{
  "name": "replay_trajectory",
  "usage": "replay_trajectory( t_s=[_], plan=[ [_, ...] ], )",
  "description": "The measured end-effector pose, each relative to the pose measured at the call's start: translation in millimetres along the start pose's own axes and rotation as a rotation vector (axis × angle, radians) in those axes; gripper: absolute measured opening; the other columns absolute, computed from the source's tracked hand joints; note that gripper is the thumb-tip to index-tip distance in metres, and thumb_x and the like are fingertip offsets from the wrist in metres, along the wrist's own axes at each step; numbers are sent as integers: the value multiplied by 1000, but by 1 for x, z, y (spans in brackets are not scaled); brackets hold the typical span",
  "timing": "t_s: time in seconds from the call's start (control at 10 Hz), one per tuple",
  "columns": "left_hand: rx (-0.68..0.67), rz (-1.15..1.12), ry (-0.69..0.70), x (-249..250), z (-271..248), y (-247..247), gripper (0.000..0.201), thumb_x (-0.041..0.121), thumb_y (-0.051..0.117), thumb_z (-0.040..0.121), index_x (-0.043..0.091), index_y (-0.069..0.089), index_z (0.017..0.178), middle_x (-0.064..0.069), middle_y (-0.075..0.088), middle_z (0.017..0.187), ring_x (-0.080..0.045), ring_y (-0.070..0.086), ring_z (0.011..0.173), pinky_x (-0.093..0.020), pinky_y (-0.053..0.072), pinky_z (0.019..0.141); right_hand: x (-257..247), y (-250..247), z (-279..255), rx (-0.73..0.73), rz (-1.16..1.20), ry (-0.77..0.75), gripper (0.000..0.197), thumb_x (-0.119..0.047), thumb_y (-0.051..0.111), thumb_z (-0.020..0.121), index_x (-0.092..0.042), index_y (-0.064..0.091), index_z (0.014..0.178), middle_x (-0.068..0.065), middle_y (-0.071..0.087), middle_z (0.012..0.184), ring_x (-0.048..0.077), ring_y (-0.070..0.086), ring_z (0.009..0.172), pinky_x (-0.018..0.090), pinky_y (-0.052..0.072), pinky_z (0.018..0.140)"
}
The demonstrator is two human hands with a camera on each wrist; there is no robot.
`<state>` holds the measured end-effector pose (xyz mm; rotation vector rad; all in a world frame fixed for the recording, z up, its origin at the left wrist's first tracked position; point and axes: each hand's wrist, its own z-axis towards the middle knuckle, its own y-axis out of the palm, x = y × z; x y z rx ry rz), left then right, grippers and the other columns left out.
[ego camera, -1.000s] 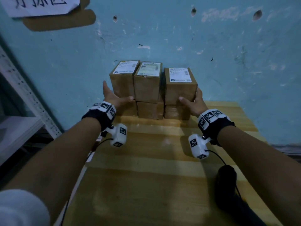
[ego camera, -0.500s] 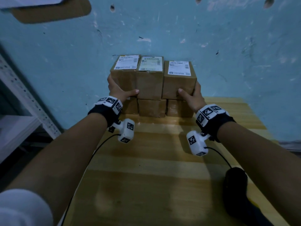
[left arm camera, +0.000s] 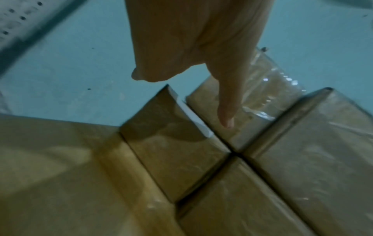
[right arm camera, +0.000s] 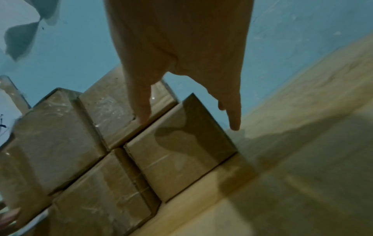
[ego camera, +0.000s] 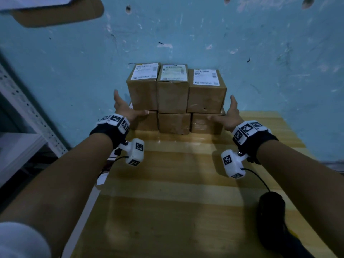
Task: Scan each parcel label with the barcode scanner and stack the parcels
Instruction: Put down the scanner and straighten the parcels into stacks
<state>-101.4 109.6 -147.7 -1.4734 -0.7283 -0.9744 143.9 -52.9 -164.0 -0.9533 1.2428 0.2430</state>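
Several brown cardboard parcels form a stack in two rows against the blue wall, at the far end of the wooden table. The upper parcels carry white labels on top. My left hand is open beside the stack's left side, its thumb lying on the front near the seam between the rows. My right hand is open at the right side, thumb at the same seam, fingers off the cardboard. A dark handheld object, seemingly the scanner, lies at the near right.
A grey perforated metal shelf upright runs along the left of the table. A cable trails from the right wrist camera across the tabletop. A sheet of paper on brown card hangs on the wall at upper left.
Half a second ago both hands pressed on the upper row from either side. Now the fingers have opened away from the stack's sides and the hands sit slightly lower.
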Motion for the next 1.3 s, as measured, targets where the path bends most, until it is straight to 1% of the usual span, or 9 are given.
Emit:
replay_trajectory(
  t_s=[0.1,0.2,0.3,0.4,0.6,0.8,1.0,1.2,1.3],
  plan=[
    [-81,4,-25,-16,4,-2,106,7,75,75,12,-1,149,-18,19,153,-28,28,139,-38,26,112,10,-3,0,-81,18,107,104,-15,72,79,-8,-3,149,17,22,154,31,28,140,41,30,111],
    [-107,48,21,-21,4,4,98,8,76,74,9,11,148,-16,26,152,-28,33,137,-35,30,111,12,2,0,-105,-78,126,69,-22,64,87,-1,28,142,19,46,140,32,46,128,34,37,100],
    [-80,69,56,-23,6,11,89,11,75,75,7,21,146,-15,31,149,-28,35,136,-33,32,109,11,9,0,-88,-112,109,52,-25,56,92,2,39,133,18,54,130,33,51,122,32,38,95],
    [-38,50,87,-24,9,17,80,15,76,75,8,32,141,-17,38,142,-29,41,130,-35,37,106,12,12,2,-73,-132,120,56,-28,53,93,3,33,135,17,50,134,33,49,123,35,38,97],
    [37,125,81,-27,8,27,77,24,75,76,13,33,139,-15,33,140,-30,42,127,-35,35,108,12,16,1,-38,-155,108,57,-29,52,94,2,29,137,21,48,137,34,47,125,36,38,97],
    [42,211,75,-28,11,29,78,31,75,75,11,35,139,-17,34,138,-35,42,127,-40,35,109,10,14,2,-53,-181,112,58,-28,50,95,5,27,137,21,46,138,34,46,125,36,37,97],
    [38,195,63,-31,10,30,77,30,74,76,10,35,140,-16,32,140,-34,41,128,-37,35,108,12,15,1,-48,-168,106,58,-28,50,95,5,26,137,22,46,137,35,47,125,36,38,97],
    [60,5,-49,-22,-5,19,93,19,74,77,14,14,148,-16,20,150,-30,31,137,-37,29,111,10,9,-4,-48,-142,170,79,-32,58,90,3,12,145,23,37,145,36,41,131,41,35,103],
    [126,-33,-97,-10,-25,16,88,28,71,80,14,16,147,-18,19,149,-33,31,136,-40,29,110,1,-2,-17,-10,-120,174,85,-32,59,89,2,6,146,24,31,149,36,36,135,40,34,104]
  ],
)
